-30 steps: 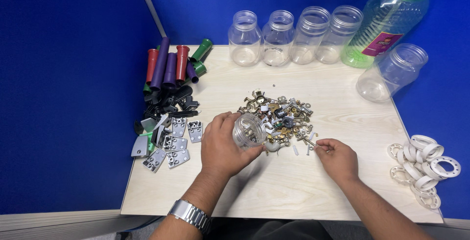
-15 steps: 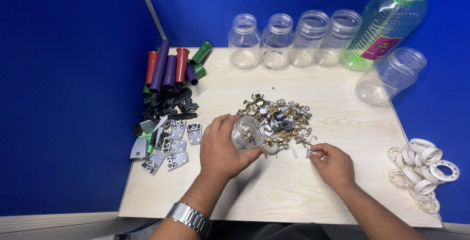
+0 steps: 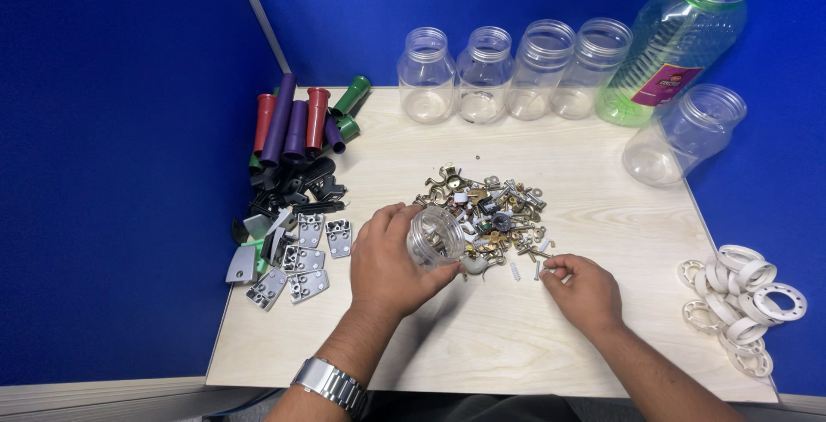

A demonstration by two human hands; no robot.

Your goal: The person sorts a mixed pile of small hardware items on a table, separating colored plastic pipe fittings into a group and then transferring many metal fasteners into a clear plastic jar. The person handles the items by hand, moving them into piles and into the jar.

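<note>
Head view looks down on a pale wooden worktop (image 3: 482,344) set in a blue-walled corner. The left hand (image 3: 387,263) is wrapped around a small clear jar (image 3: 434,237), tipped on its side with the mouth facing the pile of small metal hardware (image 3: 486,211) at the middle of the worktop; the grip is closed firmly round the jar's body. The right hand (image 3: 585,289) rests at the near right edge of the pile, fingertips pinched narrowly on a small screw-like piece (image 3: 544,265); the piece is too small to identify more closely.

Along the far edge stand four empty clear jars (image 3: 512,73), a tall green-tinted bottle (image 3: 671,52) and another clear jar lying tilted (image 3: 680,134) beside it. At the left lie coloured handle grips (image 3: 297,121), black plastic parts (image 3: 297,194) and grey hinge plates (image 3: 297,263); white rings (image 3: 744,297) are heaped at the right edge.

To do this step well, it seems wise to keep the held jar low and close to the pile, mouth angled toward the right hand, so each pinched piece travels only a short way. Pinching one piece at a time and lifting it clear of the neighbouring springs and brackets should avoid dragging tangled parts along or scattering them.
</note>
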